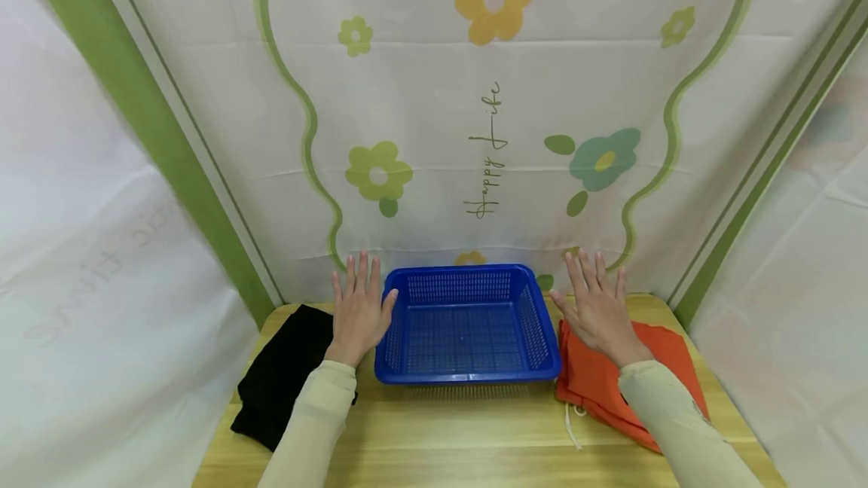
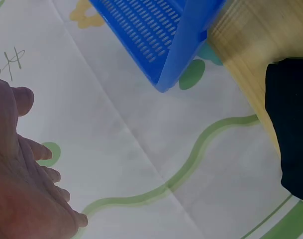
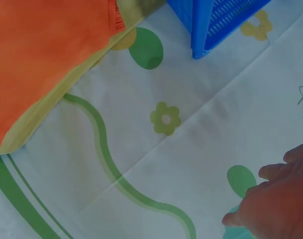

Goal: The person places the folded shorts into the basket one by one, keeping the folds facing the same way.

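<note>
A blue plastic basket (image 1: 468,380) with perforated walls stands at the middle of the wooden table, nothing inside it. My left hand (image 1: 357,318), fingers straight and spread, is held at the basket's left side, between it and a folded black cloth (image 1: 281,375). On the other side my right hand (image 1: 597,315) is held likewise, palm down with fingers extended, overlapping a folded orange garment (image 1: 667,367) in the head view. A white drawstring (image 1: 572,428) hangs from the garment's front edge. Neither hand holds anything. Both wrist views show the basket (image 2: 161,79) apart from the fingers.
The light wooden table (image 1: 461,435) has rounded far corners. Behind it hangs a white curtain (image 1: 420,96) with printed flowers and green wavy lines. More white fabric (image 1: 102,247) with green bands closes off the left and right sides.
</note>
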### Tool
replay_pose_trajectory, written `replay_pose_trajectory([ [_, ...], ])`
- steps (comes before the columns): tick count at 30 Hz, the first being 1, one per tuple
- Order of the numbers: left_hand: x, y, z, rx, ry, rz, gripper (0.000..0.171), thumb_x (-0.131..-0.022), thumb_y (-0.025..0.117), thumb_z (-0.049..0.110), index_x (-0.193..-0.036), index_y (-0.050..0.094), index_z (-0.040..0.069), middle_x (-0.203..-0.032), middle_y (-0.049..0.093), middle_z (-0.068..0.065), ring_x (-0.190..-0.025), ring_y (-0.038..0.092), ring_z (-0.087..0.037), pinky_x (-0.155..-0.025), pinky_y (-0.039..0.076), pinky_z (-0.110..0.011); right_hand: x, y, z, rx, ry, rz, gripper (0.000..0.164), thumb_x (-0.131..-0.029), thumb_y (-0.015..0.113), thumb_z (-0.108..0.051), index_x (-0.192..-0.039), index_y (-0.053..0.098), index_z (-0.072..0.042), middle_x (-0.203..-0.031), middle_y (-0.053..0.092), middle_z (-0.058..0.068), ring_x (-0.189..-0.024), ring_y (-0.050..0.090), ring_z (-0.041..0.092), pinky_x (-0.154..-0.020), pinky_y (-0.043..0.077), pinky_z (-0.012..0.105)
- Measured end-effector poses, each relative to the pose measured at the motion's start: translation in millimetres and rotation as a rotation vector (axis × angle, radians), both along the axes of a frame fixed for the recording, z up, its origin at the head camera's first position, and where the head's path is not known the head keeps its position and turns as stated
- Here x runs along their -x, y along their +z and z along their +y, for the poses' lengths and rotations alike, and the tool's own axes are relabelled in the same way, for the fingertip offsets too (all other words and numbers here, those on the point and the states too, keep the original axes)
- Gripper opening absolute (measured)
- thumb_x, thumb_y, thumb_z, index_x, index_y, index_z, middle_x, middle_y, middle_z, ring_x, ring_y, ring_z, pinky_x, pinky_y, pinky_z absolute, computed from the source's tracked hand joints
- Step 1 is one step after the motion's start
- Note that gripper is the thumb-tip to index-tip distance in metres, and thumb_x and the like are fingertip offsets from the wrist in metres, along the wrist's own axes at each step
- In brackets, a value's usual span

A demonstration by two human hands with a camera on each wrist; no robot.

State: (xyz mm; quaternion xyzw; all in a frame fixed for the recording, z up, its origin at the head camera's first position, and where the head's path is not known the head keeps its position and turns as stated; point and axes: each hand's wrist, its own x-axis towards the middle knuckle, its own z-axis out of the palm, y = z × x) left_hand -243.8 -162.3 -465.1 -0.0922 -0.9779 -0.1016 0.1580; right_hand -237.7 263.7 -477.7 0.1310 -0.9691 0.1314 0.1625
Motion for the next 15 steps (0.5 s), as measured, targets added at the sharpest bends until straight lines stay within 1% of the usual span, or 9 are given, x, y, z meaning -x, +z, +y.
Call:
replay_pose_trajectory([
  [2, -0.1, -0.7, 0, -0.001, 0.002, 0.005, 0.072, -0.108, 0.043, 0.043, -0.163, 0.016, 0.005, -0.169, 0.002, -0.016, -0.154, -0.01, -0.033, -0.12, -0.008, -0.059, 0.1, -0.6, -1, -0.001, 0.0, -0.008, 0.08, -0.106, 0.04, -0.054, -0.164, 0.008, -0.009, -0.169, -0.001, 0.016, -0.154, -0.012, 0.037, -0.114, -0.017, 0.066],
  [7, -1.7, -5.8, 0, 0.014, 0.004, 0.018, 0.072, -0.108, 0.045, 0.042, -0.163, 0.015, 0.005, -0.169, 0.006, -0.018, -0.154, -0.008, -0.035, -0.12, -0.002, -0.062, -2.3, -5.7, -4, -0.018, 0.002, -0.022, 0.082, -0.106, 0.041, -0.054, -0.165, 0.002, -0.012, -0.17, -0.006, 0.013, -0.153, -0.016, 0.034, -0.113, -0.02, 0.064],
  [11, -5.1, -11.3, -1, 0.009, 0.001, 0.02, 0.073, -0.108, 0.046, 0.041, -0.163, 0.013, 0.006, -0.169, 0.005, -0.017, -0.154, -0.006, -0.036, -0.121, -0.001, -0.061, -7.7, -11.5, -10, -0.01, 0.018, -0.022, 0.082, -0.106, 0.041, -0.053, -0.164, -0.001, -0.014, -0.17, -0.005, 0.013, -0.153, -0.015, 0.036, -0.113, -0.022, 0.062],
  [15, -10.8, -16.6, -4, -0.014, -0.004, 0.0, 0.073, -0.108, 0.047, 0.041, -0.163, 0.014, 0.005, -0.169, 0.004, -0.016, -0.154, -0.005, -0.036, -0.121, -0.002, -0.061, -15.1, -17.4, -18, -0.002, 0.033, -0.049, 0.082, -0.106, 0.039, -0.055, -0.164, 0.001, -0.012, -0.17, -0.002, 0.014, -0.153, -0.009, 0.039, -0.113, -0.021, 0.062],
])
